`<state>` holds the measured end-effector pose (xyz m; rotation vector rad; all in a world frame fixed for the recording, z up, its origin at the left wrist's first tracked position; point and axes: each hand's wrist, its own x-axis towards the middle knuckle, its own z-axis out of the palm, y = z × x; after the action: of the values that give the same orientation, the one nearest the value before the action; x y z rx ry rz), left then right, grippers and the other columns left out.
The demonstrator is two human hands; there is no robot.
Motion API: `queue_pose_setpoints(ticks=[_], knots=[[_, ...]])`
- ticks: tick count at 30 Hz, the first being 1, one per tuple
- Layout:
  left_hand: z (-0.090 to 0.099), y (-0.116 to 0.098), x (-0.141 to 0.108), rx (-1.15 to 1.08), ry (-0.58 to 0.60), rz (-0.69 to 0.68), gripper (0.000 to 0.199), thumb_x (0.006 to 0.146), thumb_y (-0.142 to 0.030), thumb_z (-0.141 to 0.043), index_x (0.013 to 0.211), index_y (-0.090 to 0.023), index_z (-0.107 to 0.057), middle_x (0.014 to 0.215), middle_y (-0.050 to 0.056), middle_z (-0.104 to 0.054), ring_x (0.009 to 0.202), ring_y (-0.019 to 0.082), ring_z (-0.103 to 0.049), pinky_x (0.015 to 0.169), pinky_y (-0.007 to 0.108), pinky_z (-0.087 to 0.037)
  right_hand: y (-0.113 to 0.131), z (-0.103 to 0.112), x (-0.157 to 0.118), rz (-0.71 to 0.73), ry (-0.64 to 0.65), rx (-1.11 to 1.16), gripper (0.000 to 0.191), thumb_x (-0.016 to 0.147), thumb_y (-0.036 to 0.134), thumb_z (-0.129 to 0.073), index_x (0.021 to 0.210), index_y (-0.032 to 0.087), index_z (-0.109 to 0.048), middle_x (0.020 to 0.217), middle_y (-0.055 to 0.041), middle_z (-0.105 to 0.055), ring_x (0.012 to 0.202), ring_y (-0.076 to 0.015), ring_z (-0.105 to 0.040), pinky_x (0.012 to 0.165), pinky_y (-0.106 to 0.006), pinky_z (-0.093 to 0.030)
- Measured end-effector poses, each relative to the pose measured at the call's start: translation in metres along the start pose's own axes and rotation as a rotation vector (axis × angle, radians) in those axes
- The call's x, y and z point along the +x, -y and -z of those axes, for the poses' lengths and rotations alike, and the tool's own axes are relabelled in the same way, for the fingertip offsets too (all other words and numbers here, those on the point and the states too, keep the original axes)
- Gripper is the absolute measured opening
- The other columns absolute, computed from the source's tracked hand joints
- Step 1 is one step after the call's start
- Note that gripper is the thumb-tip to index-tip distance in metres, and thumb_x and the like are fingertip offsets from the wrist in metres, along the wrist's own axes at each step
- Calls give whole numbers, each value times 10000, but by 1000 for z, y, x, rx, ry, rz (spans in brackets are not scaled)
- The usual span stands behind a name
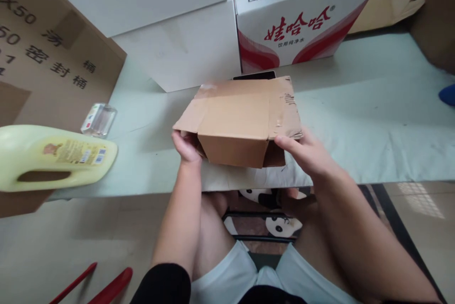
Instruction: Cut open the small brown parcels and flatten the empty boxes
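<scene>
A small brown cardboard box [234,109] with its side flaps sticking out is held between my two hands, over the front part of the cloth-covered table. My left hand [187,146] grips the left end under a flap, its fingers partly hidden by the cardboard. At the right end, my right hand [302,150] holds the other flap, with the thumb on its near edge and the remaining fingers behind. The flap edges look torn and worn. Behind the box, the dark top of a flat object [255,76] peeks out.
White cartons [185,43] and a red-and-white water carton [291,33] line the back. To the left stand a large cardboard box [46,57], a yellow jug-like bottle [81,152] and a small clear container [99,120]. A blue object [447,95] lies at the right edge.
</scene>
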<state>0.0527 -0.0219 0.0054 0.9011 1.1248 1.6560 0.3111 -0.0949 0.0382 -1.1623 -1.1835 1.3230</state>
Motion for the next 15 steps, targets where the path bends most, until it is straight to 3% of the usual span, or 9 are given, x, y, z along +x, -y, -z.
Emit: queue_pose_setpoints(ticks=[5, 11, 15], knots=[[3, -8, -2, -17, 93, 26, 758, 723, -864, -450, 913, -189, -737, 1003, 143, -758, 1301, 342, -602, 1105, 451, -498, 0, 1, 4, 17, -97, -137, 486, 798, 548, -705, 1134, 204, -636, 1138, -101, -728, 1097, -313, -666, 955, -499, -554], [4, 1, -1, -9, 114, 61, 629, 726, -774, -571, 854, -178, -728, 939, 116, -756, 1252, 340, -639, 1050, 451, -535, -5, 3, 12, 102, -191, -223, 439, 847, 448, -638, 1218, 214, -618, 1224, -96, -706, 1140, -304, -645, 978, -475, -530], [7, 7, 1, 8, 83, 45, 581, 782, -737, -558, 845, -181, -714, 945, 112, -756, 1260, 320, -638, 1027, 420, -557, -8, 2, 13, 142, -182, -208, 419, 865, 440, -618, 1227, 229, -643, 1276, -86, -694, 1217, -308, -615, 1035, -481, -506]])
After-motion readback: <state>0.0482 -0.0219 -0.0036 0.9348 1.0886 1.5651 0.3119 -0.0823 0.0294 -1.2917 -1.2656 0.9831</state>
